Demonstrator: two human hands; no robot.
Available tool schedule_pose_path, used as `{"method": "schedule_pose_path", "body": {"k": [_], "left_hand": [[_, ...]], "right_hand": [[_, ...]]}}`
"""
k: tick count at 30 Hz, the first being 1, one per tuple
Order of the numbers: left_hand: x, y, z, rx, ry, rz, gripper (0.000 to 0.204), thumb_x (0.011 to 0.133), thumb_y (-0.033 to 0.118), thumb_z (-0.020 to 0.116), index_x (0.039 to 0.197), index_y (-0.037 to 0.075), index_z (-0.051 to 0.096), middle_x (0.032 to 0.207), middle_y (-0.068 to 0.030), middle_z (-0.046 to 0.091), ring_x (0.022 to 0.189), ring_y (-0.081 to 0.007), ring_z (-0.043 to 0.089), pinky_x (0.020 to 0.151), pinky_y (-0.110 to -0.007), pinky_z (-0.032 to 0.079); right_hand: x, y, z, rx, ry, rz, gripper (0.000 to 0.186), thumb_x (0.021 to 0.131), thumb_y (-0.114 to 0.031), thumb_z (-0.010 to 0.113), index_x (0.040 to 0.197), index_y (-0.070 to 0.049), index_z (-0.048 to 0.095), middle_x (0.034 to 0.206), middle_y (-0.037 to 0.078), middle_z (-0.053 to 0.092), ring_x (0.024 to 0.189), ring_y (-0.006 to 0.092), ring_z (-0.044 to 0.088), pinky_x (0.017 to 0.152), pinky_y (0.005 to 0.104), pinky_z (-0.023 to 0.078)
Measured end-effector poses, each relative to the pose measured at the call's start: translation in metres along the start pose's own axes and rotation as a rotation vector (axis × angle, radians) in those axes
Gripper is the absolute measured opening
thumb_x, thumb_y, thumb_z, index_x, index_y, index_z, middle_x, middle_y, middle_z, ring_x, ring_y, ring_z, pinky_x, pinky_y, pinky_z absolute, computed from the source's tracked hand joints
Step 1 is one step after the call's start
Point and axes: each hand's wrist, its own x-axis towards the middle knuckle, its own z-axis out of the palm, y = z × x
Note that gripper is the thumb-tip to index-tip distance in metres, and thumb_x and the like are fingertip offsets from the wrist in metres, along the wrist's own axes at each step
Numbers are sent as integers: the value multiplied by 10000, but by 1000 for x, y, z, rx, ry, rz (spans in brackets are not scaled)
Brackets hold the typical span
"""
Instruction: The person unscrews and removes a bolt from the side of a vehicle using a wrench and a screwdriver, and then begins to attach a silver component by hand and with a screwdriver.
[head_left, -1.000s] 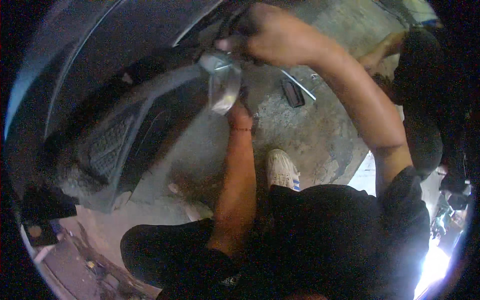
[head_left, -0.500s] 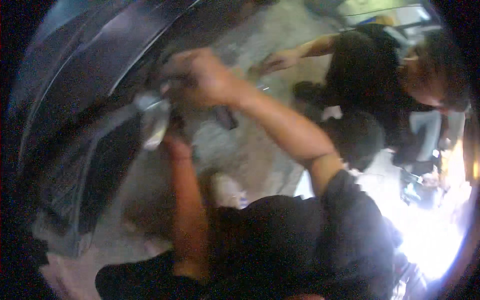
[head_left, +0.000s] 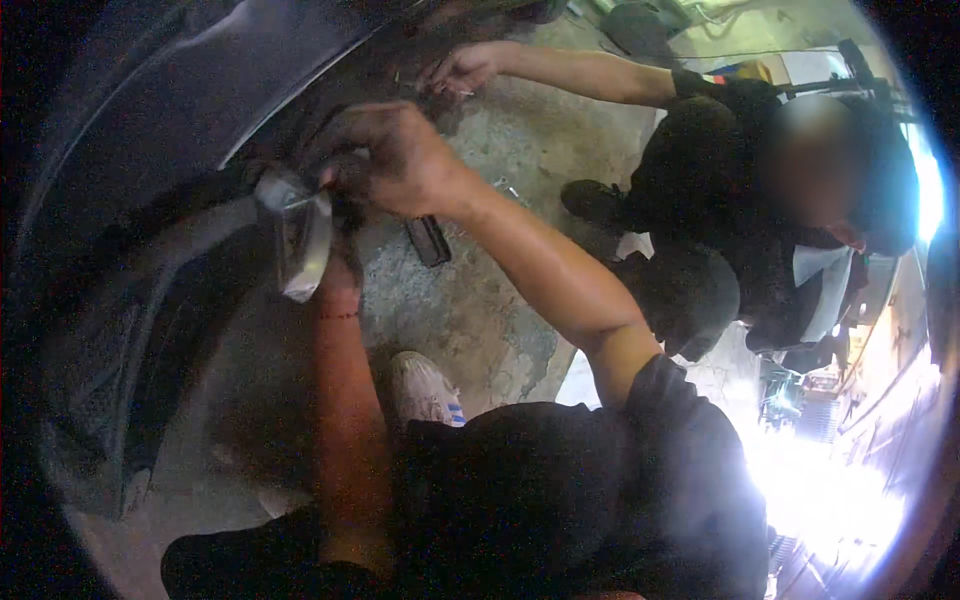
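Note:
A clear, silvery lamp-like piece hangs beside the edge of a dark vehicle panel. My left hand, with a thin beaded band at the wrist, is right behind that piece; its fingers are hidden in shadow. My right hand is bent over the top of the piece with curled fingers. Something dark lies under those fingers, too shadowed to name. Below the piece runs a dark, curved vehicle part.
At the right another person crouches, their hand reaching toward the vehicle with a small thin thing. On the concrete floor lie a black oblong object and a small shiny piece. A white shoe stands near me.
The other person's hand has moved up and left, closer to the vehicle. My hands stay near the clear piece, and the view has shifted slightly and become sharper.

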Motion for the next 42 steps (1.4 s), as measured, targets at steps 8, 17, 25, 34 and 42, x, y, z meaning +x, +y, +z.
{"method": "schedule_pose_path", "body": {"k": [8, 17, 25, 34, 42], "left_hand": [[-16, -15, 0, -476, -112, 19, 435, 940, 238, 547, 1324, 60, 450, 1336, -89, 487, 1133, -233, 513, 920, -345, 461], [-5, 28, 16, 1154, -187, 494, 549, 908, 331, 568, 1370, 81, 407, 1385, -121, 446, 1250, -326, 423, 1071, -438, 292], [-2, 7, 19, 1073, -163, 396, 518, 909, 308, 543, 1342, 61, 402, 1333, -163, 460, 1217, -320, 428, 1055, -430, 309], [11, -9, -11, 937, -95, 270, 336, 924, 164, 529, 1225, 16, 517, 1180, -122, 581, 1097, -263, 529, 972, -382, 398], [-11, 34, 39, 261, -102, 49, 354, 927, 176, 563, 1248, 33, 522, 1225, -91, 583, 1118, -205, 535, 945, -354, 425]], "right_hand": [[-2, 11, -2, 109, 26, -41, 130, 738, -82, 712, 840, -11, 676, 818, 104, 666, 790, 254, 640, 728, 336, 498], [-2, 13, 2, 77, 29, -90, 204, 753, -149, 737, 870, 5, 672, 800, 109, 663, 734, 249, 639, 658, 350, 504], [-22, 5, 2, 368, -57, 618, 264, 903, -247, 628, 1003, -3, 643, 772, 36, 627, 648, 122, 577, 602, 279, 491], [-3, 3, 5, 108, 93, 168, 246, 801, -236, 697, 944, -36, 687, 877, 121, 685, 822, 251, 657, 770, 350, 507], [-10, 11, -4, 28, 128, 49, 175, 750, -92, 686, 911, -24, 677, 893, 116, 665, 846, 269, 635, 776, 351, 495]]}}
